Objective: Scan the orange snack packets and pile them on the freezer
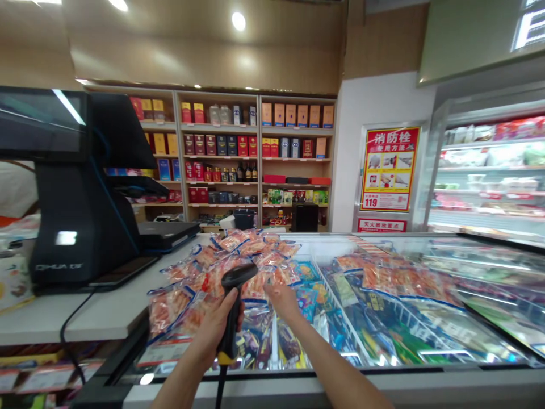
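Note:
My left hand [209,328] is wrapped round the handle of a black barcode scanner [231,325] with a yellow band at its base. The scanner stands upright, its head pointing over a pile of clear, blue-edged food packets [172,307] with orange-pink contents. My right hand [283,299] is closed at the near right edge of the pile, fingers curled on a clear packet [259,282]; the fingertips are partly hidden. The pile rests on the glass top of a chest freezer [293,383].
At the left, a black checkout terminal [80,216] stands on a white counter [106,318]. More packets [400,278] lie on the glass at the right. Below it, wire dividers [340,309] separate frozen goods. Behind are shelves of boxes [219,146] and a lit display fridge [489,170].

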The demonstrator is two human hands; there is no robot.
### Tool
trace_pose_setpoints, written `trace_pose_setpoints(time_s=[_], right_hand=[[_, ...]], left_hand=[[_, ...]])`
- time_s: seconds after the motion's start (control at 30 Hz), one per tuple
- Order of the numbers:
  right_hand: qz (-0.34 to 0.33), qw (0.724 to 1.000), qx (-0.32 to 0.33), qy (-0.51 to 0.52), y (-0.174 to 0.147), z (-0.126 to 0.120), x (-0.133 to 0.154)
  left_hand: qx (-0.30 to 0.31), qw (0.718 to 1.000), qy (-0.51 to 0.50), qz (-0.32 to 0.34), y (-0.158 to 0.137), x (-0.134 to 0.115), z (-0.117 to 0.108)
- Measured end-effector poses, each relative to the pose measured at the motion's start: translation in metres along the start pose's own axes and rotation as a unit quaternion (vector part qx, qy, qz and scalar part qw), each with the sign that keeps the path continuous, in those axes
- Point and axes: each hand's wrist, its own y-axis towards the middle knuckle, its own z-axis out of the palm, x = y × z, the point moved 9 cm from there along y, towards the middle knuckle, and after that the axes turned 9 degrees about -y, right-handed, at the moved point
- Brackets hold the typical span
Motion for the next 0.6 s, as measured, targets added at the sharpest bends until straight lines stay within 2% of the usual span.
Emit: trace_pose_setpoints(time_s=[0.1, 0.23, 0.43, 0.6], right_hand=[[0.021, 0.999, 0.019, -0.016, 0.001, 0.012, 0.01], [0.054, 0.998, 0.017, 0.02, 0.003, 0.01, 0.002], [0.092, 0.983, -0.049, 0.151, 0.008, -0.032, -0.042], [0.13, 0.962, -0.107, 0.217, 0.005, -0.07, -0.096]], left_hand=[[-0.008, 1.0, -0.005, 0.008, -0.005, -0.001, 0.002], [-0.009, 0.999, -0.016, 0.028, -0.011, -0.005, 0.008], [0.043, 0.999, -0.011, 0.01, -0.02, -0.009, 0.023], [0.122, 0.992, 0.021, -0.018, -0.033, -0.007, 0.053]])
